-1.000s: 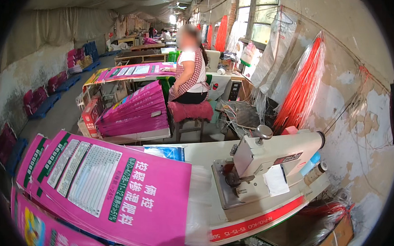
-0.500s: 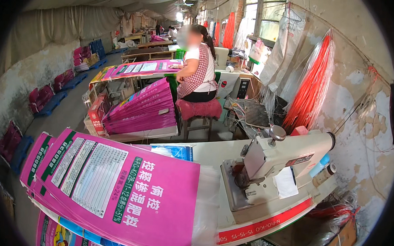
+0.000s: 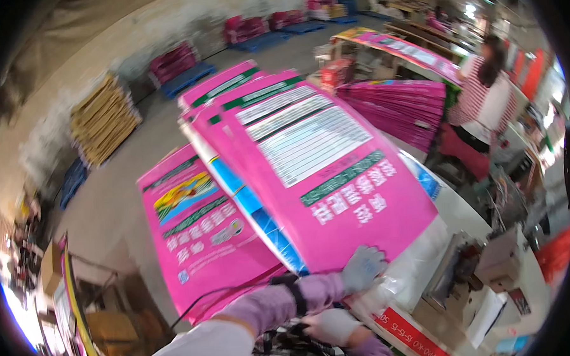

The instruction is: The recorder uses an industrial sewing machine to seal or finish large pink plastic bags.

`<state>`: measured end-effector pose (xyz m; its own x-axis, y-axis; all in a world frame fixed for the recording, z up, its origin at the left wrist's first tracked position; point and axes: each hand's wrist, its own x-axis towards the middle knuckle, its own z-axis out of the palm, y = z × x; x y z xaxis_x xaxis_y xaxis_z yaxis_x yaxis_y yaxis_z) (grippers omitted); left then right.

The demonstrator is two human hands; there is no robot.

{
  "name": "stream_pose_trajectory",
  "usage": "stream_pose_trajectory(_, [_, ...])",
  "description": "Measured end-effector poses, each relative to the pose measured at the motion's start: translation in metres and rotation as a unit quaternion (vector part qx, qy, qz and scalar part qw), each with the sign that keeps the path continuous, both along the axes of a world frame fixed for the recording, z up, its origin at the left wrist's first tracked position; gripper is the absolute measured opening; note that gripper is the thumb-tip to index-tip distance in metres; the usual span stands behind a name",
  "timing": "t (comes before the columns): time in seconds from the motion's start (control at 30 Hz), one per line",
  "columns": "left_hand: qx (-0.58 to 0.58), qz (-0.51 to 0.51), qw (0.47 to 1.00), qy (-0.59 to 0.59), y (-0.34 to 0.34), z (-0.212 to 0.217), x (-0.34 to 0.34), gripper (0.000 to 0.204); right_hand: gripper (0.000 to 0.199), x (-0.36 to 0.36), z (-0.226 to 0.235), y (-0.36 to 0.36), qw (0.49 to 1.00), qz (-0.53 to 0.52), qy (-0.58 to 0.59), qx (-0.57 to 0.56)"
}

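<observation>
The left hand (image 3: 363, 268), in a grey glove, lies flat with spread fingers on the near edge of the top pink bag (image 3: 326, 170); its grip is wide and closes on nothing, it only presses on the bag. The right hand (image 3: 333, 325), also gloved, is low in the picture, near the edge of the counter (image 3: 465, 214), and I cannot tell if its grip is wide or narrow because the view is blurred there. The top pink bag is on a fanned stack of similar bags on the counter, with its clear end toward the person. A second pink bag (image 3: 198, 226) lies to the left, partly under the stack. To the right of the hands stands a sewing machine (image 3: 486, 277), just beside the clear end of the bag. Farther back, another person (image 3: 485, 102) in a striped top sits beside a pile of pink bags (image 3: 399, 106).
</observation>
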<state>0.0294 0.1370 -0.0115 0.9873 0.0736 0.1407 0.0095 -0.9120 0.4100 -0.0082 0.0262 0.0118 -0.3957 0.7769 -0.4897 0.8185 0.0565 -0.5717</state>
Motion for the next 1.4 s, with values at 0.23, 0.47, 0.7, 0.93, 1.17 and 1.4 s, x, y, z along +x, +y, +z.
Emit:
stream_pose_trajectory(0.23, [-0.334, 0.089, 0.929, -0.136, 0.029, -0.011, -0.022, 0.016, 0.034, 0.11, 0.023, -0.071, 0.57, -0.704, 0.278, 0.319])
stream_pose_trajectory(0.47, [-0.275, 0.066, 0.953, -0.112, 0.006, 0.028, -0.022, 0.014, 0.047, 0.105, -0.001, -0.061, 0.463, -0.648, 0.596, 0.1])
stream_pose_trajectory(0.7, [0.071, 0.232, 0.97, 0.001, 0.067, 0.053, -0.17, 0.053, 0.028, 0.112, -0.026, -0.088, 0.622, -0.697, 0.329, 0.138])
stream_pose_trajectory(0.93, [0.178, 0.387, 0.804, 0.415, 0.078, 0.021, -0.326, 0.067, 0.027, 0.098, -0.052, -0.053, 0.591, -0.69, 0.381, 0.174])
stream_pose_trajectory(1.17, [0.105, 0.348, 0.881, 0.302, 0.052, -0.005, -0.329, 0.055, 0.035, 0.092, -0.035, -0.075, 0.631, -0.634, 0.404, 0.192])
stream_pose_trajectory(1.4, [-0.163, 0.146, 0.974, -0.059, 0.013, 0.051, -0.128, 0.044, 0.026, 0.086, -0.05, -0.076, 0.572, -0.676, 0.424, 0.19])
